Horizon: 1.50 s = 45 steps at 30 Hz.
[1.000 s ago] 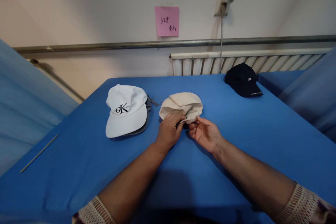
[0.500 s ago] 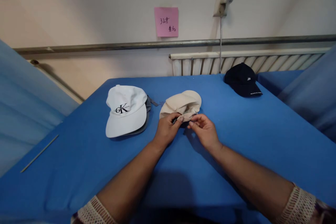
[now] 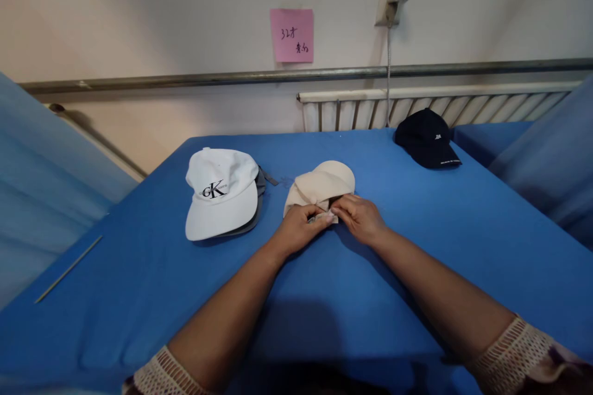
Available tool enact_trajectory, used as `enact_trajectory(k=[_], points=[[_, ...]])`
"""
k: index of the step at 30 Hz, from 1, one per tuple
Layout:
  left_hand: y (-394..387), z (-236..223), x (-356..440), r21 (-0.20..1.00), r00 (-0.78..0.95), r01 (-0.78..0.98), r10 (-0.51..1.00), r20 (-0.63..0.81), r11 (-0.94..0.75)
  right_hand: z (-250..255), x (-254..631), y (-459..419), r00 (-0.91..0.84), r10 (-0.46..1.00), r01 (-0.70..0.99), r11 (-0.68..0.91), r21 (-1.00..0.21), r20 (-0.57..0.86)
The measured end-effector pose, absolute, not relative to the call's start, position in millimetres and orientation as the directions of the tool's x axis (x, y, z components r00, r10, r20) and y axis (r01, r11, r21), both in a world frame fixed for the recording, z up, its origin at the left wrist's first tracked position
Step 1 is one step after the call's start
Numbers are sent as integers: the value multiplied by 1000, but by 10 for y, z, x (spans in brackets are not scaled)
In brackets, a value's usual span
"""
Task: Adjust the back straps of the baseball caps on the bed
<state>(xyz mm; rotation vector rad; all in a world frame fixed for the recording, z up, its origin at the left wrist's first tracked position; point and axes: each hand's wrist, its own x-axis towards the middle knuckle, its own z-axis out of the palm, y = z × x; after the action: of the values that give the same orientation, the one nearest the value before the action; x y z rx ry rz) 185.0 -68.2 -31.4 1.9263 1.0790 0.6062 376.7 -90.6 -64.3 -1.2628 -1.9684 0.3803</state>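
Note:
A beige baseball cap (image 3: 319, 186) lies on the blue-covered table, its brim pointing away from me and its back edge towards me. My left hand (image 3: 303, 225) pinches that near edge, thumb and fingers pressed on a strap. From the right, my right hand (image 3: 359, 217) closes its fingertips on the same strap, close to the left thumb. The exact strap end is partly hidden by the fingers. To the left rests a white cap (image 3: 222, 194) with black letters, stacked over a grey cap (image 3: 260, 188).
A black cap (image 3: 426, 139) sits at the back right of the table (image 3: 176, 315). Near the left edge lies a thin stick (image 3: 68, 270). Behind are a metal rail (image 3: 222, 79), a radiator (image 3: 370, 111) and a wall socket with a cord (image 3: 393, 6). Blue curtains (image 3: 41, 185) hang at both sides.
My right hand has moved slightly up and left, its fingers now nearer the left thumb. The cap's back edge has been turned and its strap shows flatter.

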Motion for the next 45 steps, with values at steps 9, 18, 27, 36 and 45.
enact_trajectory(k=[9,18,27,36,45], points=[[-617,-357,1823,889,418,427,908,-31,-166,-740,3684,-930,42,881,345,429,-835,471],[-620,-394,1863,961,422,275,897,-129,9,-755,3648,-926,39,871,321,453,-831,490],[-616,-393,1842,975,439,213,885,-158,68,-798,3704,-898,-63,861,399,486,-778,505],[-644,-413,1878,969,413,243,900,-140,40,-713,3703,-929,-103,845,574,482,-662,525],[-655,-434,1897,964,330,245,944,11,-98,-497,3788,-1071,-242,788,707,542,-454,566]])
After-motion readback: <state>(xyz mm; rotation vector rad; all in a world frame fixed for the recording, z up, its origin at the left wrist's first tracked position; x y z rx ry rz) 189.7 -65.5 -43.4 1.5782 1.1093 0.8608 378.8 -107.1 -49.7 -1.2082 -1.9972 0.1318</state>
